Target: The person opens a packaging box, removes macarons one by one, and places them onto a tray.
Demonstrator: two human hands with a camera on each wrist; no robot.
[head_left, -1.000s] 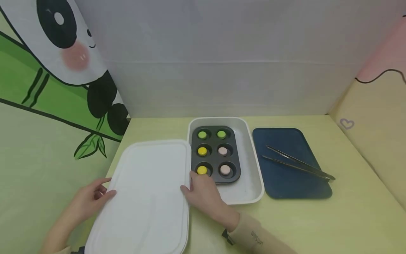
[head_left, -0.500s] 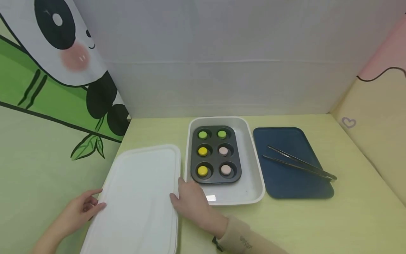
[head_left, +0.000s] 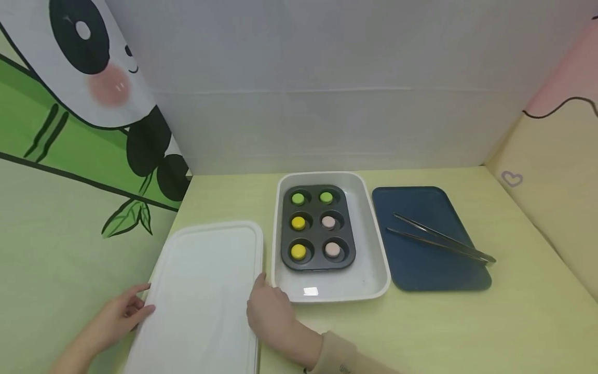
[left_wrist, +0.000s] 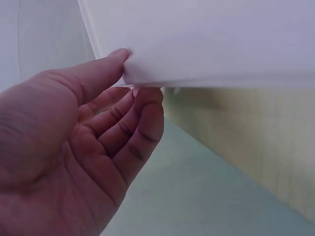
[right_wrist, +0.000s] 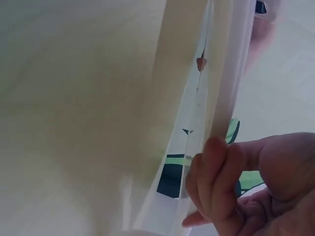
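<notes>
Lid (head_left: 205,296) has slid nearer me and leftward since a second ago; it no longer overlaps the white tray (head_left: 374,270), a strip of table (head_left: 467,327) between them. My left hand (head_left: 117,314) pinches the lid's left edge, thumb on top, fingers (left_wrist: 142,118) under. My right hand (head_left: 268,311) grips its right edge just by the tray's near-left corner. Open table to my right. Count: one muffin pan (head_left: 317,228), six pucks — two green, two yellow, two pink; one blue tray (head_left: 420,270); one pair of tongs (head_left: 439,241).
</notes>
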